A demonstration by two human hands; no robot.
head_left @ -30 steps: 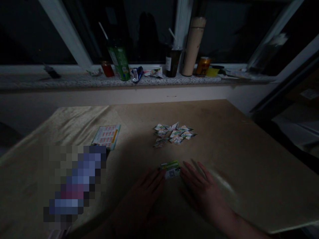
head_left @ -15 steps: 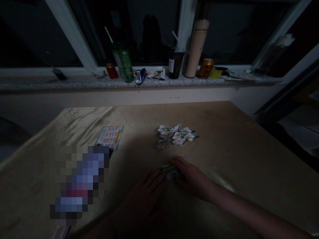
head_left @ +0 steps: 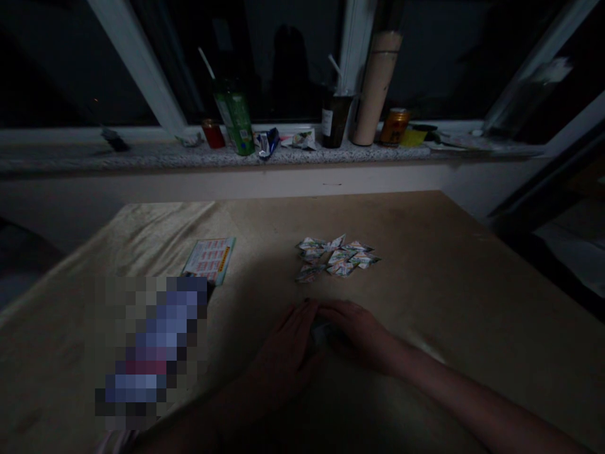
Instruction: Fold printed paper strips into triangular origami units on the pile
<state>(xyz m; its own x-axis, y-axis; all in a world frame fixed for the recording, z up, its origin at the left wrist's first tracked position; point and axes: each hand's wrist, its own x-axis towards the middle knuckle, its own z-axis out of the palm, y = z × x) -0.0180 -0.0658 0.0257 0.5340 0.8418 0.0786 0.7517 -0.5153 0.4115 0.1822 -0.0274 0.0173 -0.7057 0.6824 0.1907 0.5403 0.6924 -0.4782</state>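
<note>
A small piece of printed paper (head_left: pixel 322 334) lies on the table under my two hands, mostly covered by them. From the left, my left hand (head_left: pixel 290 343) has its fingers close together, their tips on the paper's far edge. My right hand (head_left: pixel 357 328) bends over the paper from the right, fingertips meeting those of the left hand; its thumb is hard to see in the dark. Just beyond lies a cluster of several folded paper pieces (head_left: pixel 343 260), pointed and printed like the paper between my hands.
To the left lie a printed card (head_left: pixel 210 257) and a pixelated bluish object (head_left: pixel 161 334) on the cloth-covered table (head_left: pixel 449 277). Along the granite windowsill (head_left: pixel 155 157) stand a green bottle (head_left: pixel 241 123), a dark cup with straw (head_left: pixel 334 123), a pinkish flask (head_left: pixel 377 88) and an orange can (head_left: pixel 394 127).
My left hand has moved up and inward, its fingertips now meeting my right hand's. More of the printed paper is covered. The view has shifted slightly.
</note>
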